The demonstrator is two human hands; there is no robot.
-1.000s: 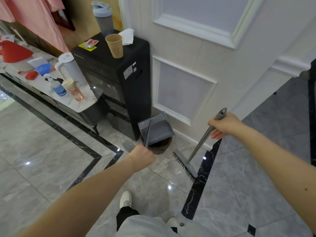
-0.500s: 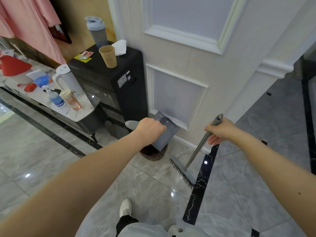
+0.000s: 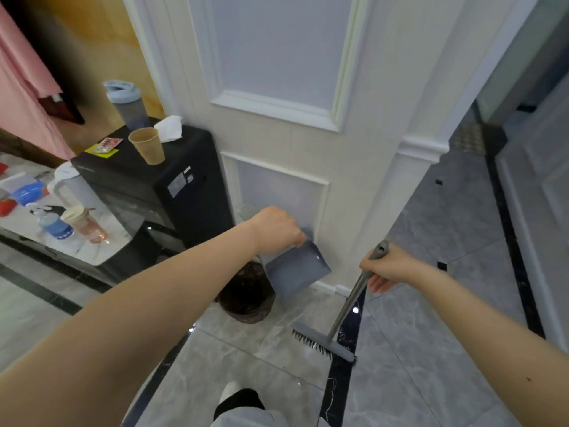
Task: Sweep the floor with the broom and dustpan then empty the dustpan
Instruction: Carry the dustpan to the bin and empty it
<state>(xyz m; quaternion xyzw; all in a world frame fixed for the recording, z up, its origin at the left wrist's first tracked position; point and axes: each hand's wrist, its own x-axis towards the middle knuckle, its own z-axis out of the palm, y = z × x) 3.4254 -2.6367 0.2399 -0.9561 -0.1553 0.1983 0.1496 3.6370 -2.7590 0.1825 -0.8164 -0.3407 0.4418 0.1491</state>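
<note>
My left hand [image 3: 275, 229] grips the handle of a grey dustpan [image 3: 297, 269]. The pan hangs tilted, mouth downward, just right of and above a small dark waste bin [image 3: 246, 295] lined with a bag, by the white wall. My right hand [image 3: 389, 268] holds the top of the grey broom handle [image 3: 354, 295]. The broom head [image 3: 323, 343] with black bristles rests on the marble floor to the right of the bin.
A black cabinet [image 3: 172, 180] stands left of the bin, carrying a paper cup [image 3: 147, 145], a tumbler and tissue. A low marble table [image 3: 77, 235] with bottles and a kettle lies further left. My shoe [image 3: 229, 394] is on the floor below. White panelled wall ahead.
My left hand has lifted the dustpan from over the bin and swung it up and to the right, tilting it. The broom has stayed upright in my right hand, shifting slightly right.
</note>
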